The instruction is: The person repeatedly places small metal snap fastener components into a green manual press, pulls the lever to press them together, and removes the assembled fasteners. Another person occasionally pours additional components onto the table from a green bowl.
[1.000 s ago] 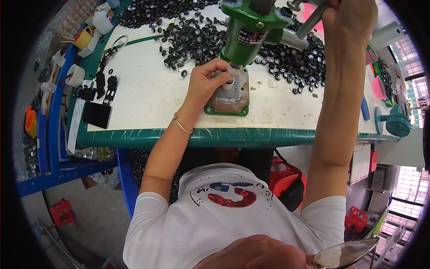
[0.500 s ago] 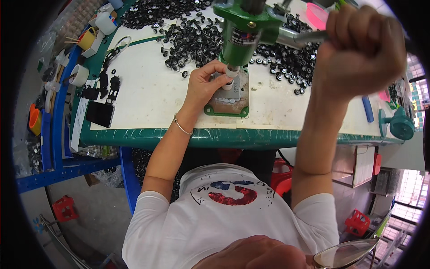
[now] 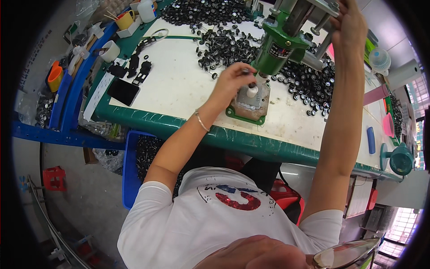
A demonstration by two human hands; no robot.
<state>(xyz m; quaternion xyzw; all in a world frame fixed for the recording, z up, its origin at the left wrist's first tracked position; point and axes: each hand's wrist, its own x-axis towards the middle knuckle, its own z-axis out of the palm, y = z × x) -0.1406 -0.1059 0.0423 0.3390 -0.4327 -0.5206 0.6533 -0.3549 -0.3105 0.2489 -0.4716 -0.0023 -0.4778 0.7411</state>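
My left hand [image 3: 233,84] is at the base of a green hand press [image 3: 271,49], its fingers pinching a small black wheel pair [image 3: 252,85]; the fingers partly hide it, so its axle is hard to make out. Just below those fingertips a white round holder [image 3: 251,92] stands on the grey metal plate [image 3: 247,101] of the press base. High at the upper right, my right hand [image 3: 351,27] is closed round the press lever [image 3: 326,44], which points upward. The press ram is above the holder, with a gap between them.
Behind the press lie heaps of black wheels with axles [image 3: 228,47], and more loose wheels [image 3: 309,85] to its right. On the left are a phone [image 3: 123,92], black plastic parts [image 3: 142,71] and a tape roll [image 3: 110,51]. A blue tool [image 3: 371,140] and small green fan [image 3: 400,160] sit right.
My right hand has risen and the lever has swung up with it. The left hand has drawn back slightly from the holder, now with the black wheel pair showing. The view has turned.
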